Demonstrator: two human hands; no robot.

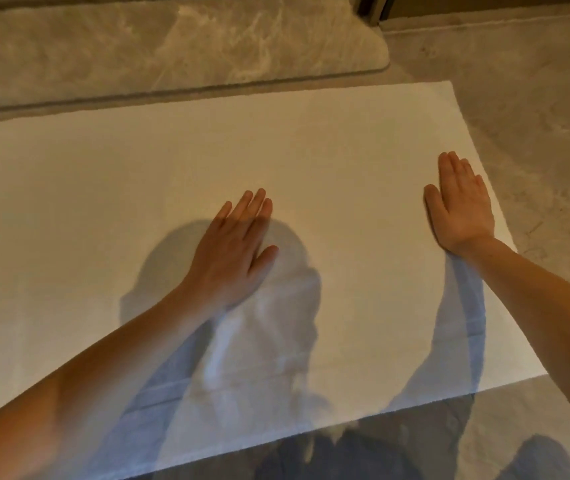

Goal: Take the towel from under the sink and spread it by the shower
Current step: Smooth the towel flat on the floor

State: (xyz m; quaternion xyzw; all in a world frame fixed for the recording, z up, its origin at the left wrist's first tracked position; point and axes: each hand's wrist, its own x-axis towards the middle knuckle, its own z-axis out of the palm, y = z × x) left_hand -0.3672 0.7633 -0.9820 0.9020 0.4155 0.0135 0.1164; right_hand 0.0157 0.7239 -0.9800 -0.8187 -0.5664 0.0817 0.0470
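A large white towel (172, 161) lies flat on the marble floor and fills most of the head view. My left hand (233, 247) rests palm down near its middle, fingers straight and close together, holding nothing. Palm down too, my right hand (462, 206) lies flat near the towel's right edge. Shadows of my head and arms fall across the near part of the towel.
A raised marble step (207, 43) with a rounded corner runs along the far side, just beyond the towel's far edge. Grey marble floor (526, 109) lies to the right. A dark door frame base (370, 10) stands at the top. My dark trousers (398, 448) show at the bottom.
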